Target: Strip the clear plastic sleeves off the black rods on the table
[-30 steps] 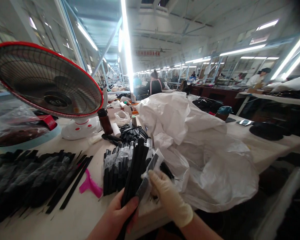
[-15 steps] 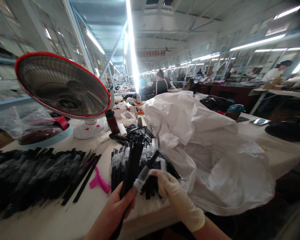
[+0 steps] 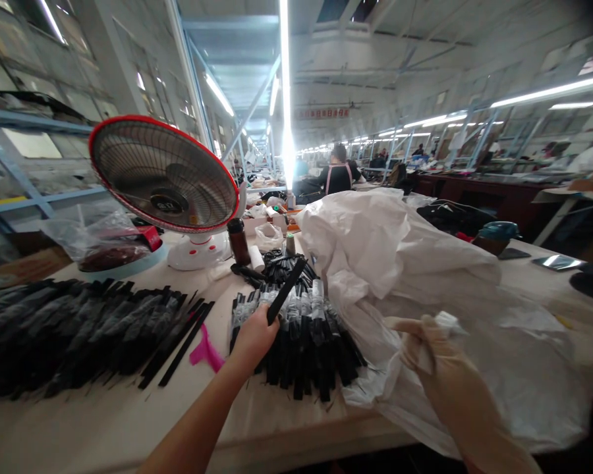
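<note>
My bare left hand (image 3: pixel 254 337) is closed around black strips (image 3: pixel 287 289), which jut up and to the right from the fist. Below and behind it lies a row of bundled black strips (image 3: pixel 321 342) with clear wrap around their upper parts. Off to the right, over the white plastic sack (image 3: pixel 366 237), my gloved right hand (image 3: pixel 432 359) is closed, with a crumpled piece of clear plastic wrap (image 3: pixel 449 324) showing at its fingers. A larger pile of wrapped black strips (image 3: pixel 74 336) lies at the left, beside a few loose strips (image 3: pixel 188 342).
A red-rimmed fan (image 3: pixel 163 178) stands at the back left, near a brown bottle (image 3: pixel 238 242). A pink strip of material (image 3: pixel 206 351) lies between the piles. A jar with a blue lid (image 3: pixel 497 237) and a phone (image 3: pixel 557 262) are at the right. Another person (image 3: pixel 340 172) sits farther back.
My right hand has pulled away to the right with the clear wrap, off the strips. My left hand has moved up and forward over the bundled row, still holding strips. The view has turned left.
</note>
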Motion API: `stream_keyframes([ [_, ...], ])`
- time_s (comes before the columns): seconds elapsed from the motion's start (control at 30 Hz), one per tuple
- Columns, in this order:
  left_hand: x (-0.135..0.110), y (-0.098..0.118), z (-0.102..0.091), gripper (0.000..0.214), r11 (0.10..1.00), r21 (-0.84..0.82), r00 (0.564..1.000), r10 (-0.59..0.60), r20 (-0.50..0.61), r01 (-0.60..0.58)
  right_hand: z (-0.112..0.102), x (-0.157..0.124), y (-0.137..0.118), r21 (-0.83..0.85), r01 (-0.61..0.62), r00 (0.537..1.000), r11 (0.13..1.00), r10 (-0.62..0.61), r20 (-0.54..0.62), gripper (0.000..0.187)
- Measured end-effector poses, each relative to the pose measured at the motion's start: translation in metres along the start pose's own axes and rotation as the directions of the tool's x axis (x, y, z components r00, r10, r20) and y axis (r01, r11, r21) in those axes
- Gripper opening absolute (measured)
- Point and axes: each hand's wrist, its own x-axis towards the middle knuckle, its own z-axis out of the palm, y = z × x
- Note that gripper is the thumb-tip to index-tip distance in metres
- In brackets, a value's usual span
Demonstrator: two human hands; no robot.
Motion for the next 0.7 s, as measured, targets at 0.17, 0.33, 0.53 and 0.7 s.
stream_keyframes([
  [0.17, -0.010, -0.006, -0.019, 0.015, 0.998, 0.053, 0.999, 0.028, 0.038, -0.030, 0.033, 0.010, 0.025, 0.287, -0.209, 0.972, 0.935, 0.167, 0.165, 0.037],
  [0.33, -0.041, 0.016, -0.028, 0.022, 0.975, -0.224, 0.995, 0.025, 0.098, -0.003, 0.052, 0.013, 0.029, 0.404, -0.300, 0.950, 0.864, 0.233, 0.207, 0.038],
  [0.53, -0.071, 0.074, 0.018, 0.031, 0.662, -0.712, 0.930, 0.061, 0.362, 0.234, 0.077, -0.002, 0.027, 0.325, -0.179, 0.984, 0.929, 0.160, 0.082, 0.034],
  [0.7, -0.073, 0.074, 0.029, 0.023, 0.648, -0.730, 0.954, 0.019, 0.300, 0.217, 0.067, -0.004, 0.030, 0.222, -0.110, 0.991, 0.969, 0.090, 0.099, 0.033],
])
